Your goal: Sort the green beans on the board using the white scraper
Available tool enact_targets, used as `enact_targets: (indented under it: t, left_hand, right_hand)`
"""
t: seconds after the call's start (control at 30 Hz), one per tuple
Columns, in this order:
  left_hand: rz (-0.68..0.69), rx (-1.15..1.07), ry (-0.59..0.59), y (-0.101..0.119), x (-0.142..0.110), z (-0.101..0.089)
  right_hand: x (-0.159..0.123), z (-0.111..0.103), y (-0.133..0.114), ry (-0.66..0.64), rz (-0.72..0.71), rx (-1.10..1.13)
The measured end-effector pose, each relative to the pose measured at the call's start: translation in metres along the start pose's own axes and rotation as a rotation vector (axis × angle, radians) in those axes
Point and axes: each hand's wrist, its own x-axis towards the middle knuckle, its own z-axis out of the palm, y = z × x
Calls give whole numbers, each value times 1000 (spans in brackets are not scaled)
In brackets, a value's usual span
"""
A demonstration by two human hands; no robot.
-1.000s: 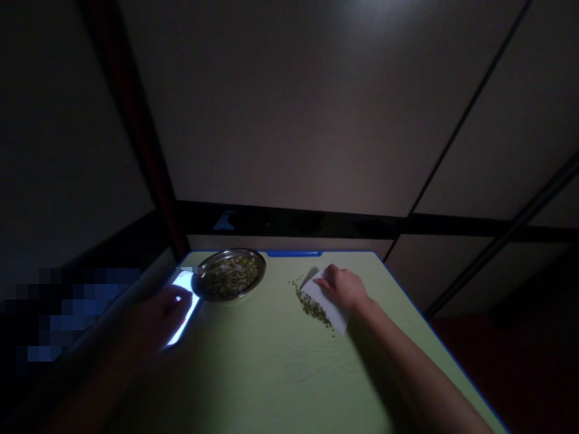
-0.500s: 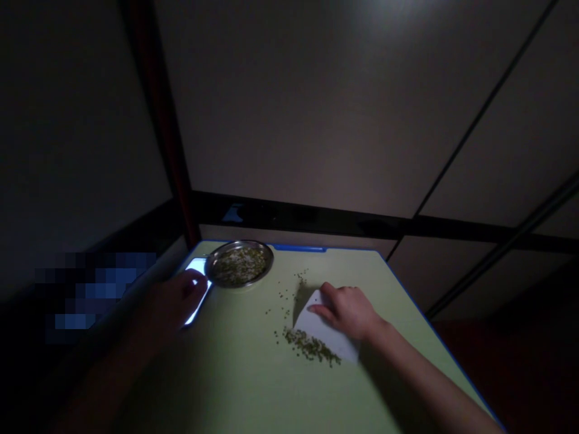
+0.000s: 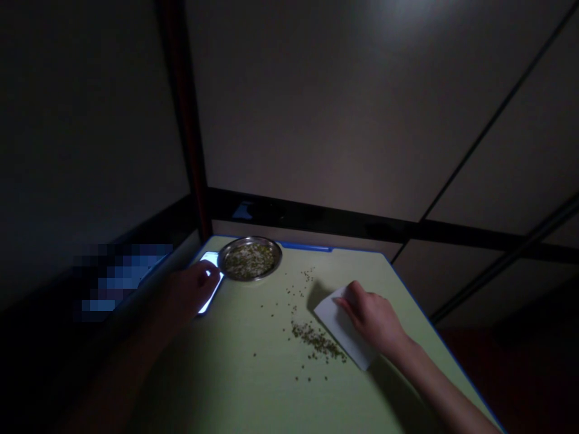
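One white card (image 3: 342,325), one round metal plate (image 3: 250,258), one lit phone (image 3: 210,281) and two hands show on the green table (image 3: 244,374); the small green beans are too many and too small to count. Taking the metal plate as landmark, the card lies well to its right and nearer the person, its long axis running from the far left corner towards the near right. The right hand (image 3: 374,317) lies flat on the card's right half with fingers pressed down on it, so the card juts out to the left of the fingers. A heap of beans (image 3: 318,342) lies just beside the card's left long edge, with strays scattered back towards the plate, which also holds beans. The left hand (image 3: 190,291) rests on the phone just left of the plate, fingers loosely spread, gripping nothing.
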Motion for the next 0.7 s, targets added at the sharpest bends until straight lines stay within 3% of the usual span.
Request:
enact_targets:
  t: [0.3, 0.47, 0.7]
  left_hand:
    - [23, 5, -9, 1, -1, -3]
    - [19, -8, -36, 8, -6, -9]
    - [43, 4, -6, -1, -1, -1]
  right_hand:
    - [-4, -16, -39, -33, -196, -36]
    - [-11, -15, -45, -53, -281, -49]
    - [-11, -11, -47, -69, -343, -89]
